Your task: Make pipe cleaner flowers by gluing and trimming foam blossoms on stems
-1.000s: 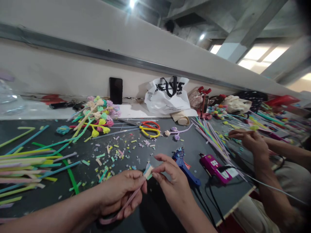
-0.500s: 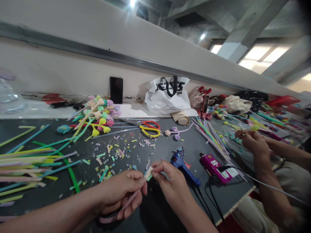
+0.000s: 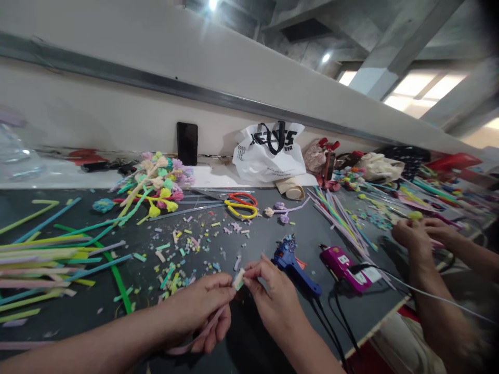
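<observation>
I'm looking at a craft workshop: a long dark table strewn with pipe cleaners, cut scraps, scissors and glue guns, finished fuzzy flowers far left, bare concrete beams overhead.

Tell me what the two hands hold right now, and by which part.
Both hold one pink pipe cleaner. The left hand grips its stem near the top; the right hand pinches the pale end with its fingertips.

Bold black lettering runs across the white plastic bag at the back of the table, partly folded and crumpled, so no word reads clearly. The label on the magenta glue gun is too small to read.
</observation>
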Motion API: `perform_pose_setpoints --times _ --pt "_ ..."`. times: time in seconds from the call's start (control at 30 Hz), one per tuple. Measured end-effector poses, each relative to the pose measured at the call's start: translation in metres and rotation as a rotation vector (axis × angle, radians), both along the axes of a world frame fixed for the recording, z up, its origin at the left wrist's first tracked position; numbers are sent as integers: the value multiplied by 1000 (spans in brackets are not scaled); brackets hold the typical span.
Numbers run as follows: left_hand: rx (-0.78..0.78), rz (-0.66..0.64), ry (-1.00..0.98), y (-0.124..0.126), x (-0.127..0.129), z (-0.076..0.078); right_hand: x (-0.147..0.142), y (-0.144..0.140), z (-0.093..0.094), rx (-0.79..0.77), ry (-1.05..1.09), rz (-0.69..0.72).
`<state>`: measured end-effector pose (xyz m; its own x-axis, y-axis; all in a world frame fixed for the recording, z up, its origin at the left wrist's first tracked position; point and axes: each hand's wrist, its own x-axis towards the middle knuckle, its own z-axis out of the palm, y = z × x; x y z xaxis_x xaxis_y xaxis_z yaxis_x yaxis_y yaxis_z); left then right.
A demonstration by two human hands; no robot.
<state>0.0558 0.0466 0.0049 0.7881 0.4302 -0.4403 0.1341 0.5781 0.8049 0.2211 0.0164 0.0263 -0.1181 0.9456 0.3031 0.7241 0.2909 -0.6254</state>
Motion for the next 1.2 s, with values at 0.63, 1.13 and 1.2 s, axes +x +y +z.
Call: perform_pose_setpoints --times 0.63,1.13,1.2 --pt "132 18 128 -6 3 11 3 -6 13 -257 216 -21" --pt "230 -56 149 -5 0 13 7 -4 3 -455 527 -4" --pt "251 -60 153 -5 0 14 6 -4 3 -475 550 -29"
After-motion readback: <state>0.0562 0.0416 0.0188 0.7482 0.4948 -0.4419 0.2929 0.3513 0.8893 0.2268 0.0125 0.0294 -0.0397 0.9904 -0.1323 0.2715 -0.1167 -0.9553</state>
